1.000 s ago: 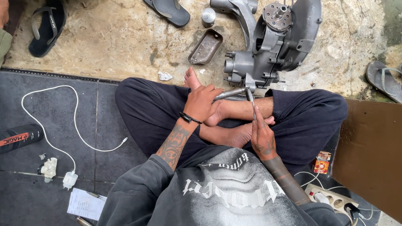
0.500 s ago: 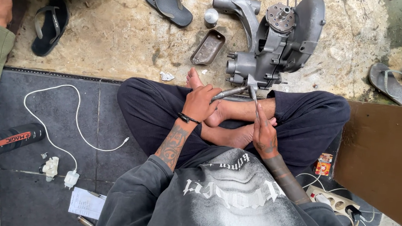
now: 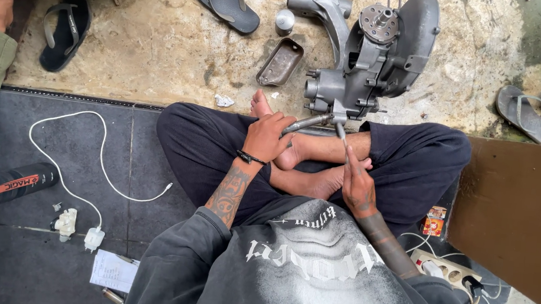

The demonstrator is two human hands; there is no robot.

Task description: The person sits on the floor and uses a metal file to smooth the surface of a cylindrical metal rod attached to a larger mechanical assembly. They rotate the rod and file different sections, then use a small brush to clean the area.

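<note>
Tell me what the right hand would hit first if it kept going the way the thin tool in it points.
Probably the grey engine casing. The right hand aims its thin tool up at the casing's lower edge, where the tip already seems to touch; depth is unclear.

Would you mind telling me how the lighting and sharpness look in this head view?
Head view: soft, even daylight, no hard shadows or glare; the left hand, right hand and grey engine casing are sharp; the frame edges bend slightly, as along the tile border.
</note>
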